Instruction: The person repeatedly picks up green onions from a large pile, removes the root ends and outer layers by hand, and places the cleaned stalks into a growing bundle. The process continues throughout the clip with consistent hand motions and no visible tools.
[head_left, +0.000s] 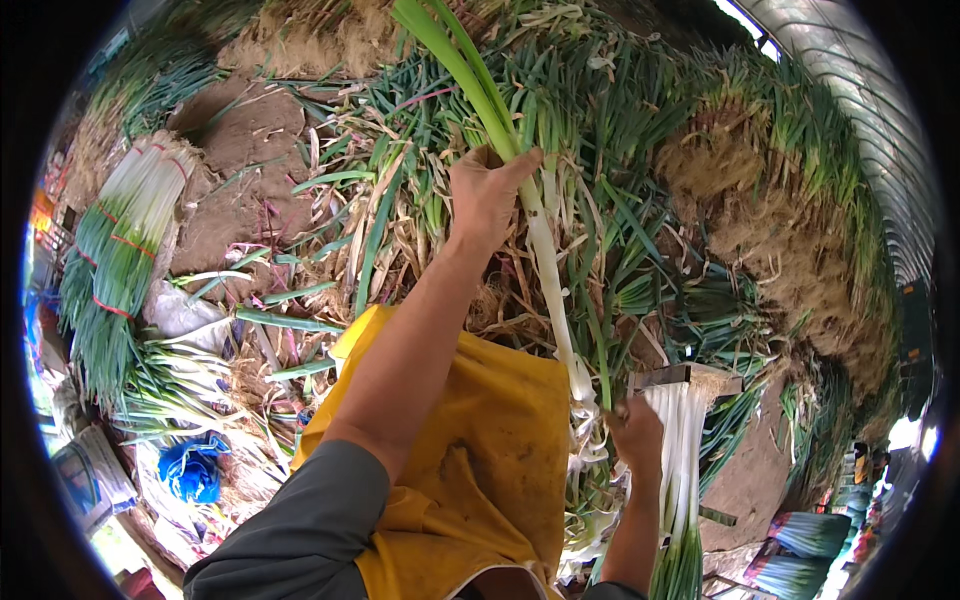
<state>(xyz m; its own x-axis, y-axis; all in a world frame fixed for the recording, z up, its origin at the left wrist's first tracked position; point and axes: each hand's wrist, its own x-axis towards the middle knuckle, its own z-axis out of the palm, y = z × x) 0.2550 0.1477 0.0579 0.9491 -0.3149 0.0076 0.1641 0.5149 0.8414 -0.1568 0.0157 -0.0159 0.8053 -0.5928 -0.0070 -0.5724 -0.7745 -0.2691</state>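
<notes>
My left hand (491, 191) grips a large green onion (551, 281) around its upper stalk. Its green leaves point away from me, and its white shank slants down past the edge of my yellow apron (480, 450). Loose pale outer layers (589, 435) hang around the lower end of the shank. Close to that end, my right hand (636, 435) is closed on a narrow green leaf (602, 360); the fingertips are partly hidden. Just right of this hand, peeled white green onions (679, 465) lie side by side, their root ends at a small rack (667, 375).
Unpeeled green onions (585, 97) are heaped ahead, with a rooted stack (780, 202) on the right. Bundles tied with red bands (127, 232) lie left, near a blue plastic bag (191, 469). Leaf scraps litter the soil (240, 157). Finished bundles (806, 532) sit at lower right.
</notes>
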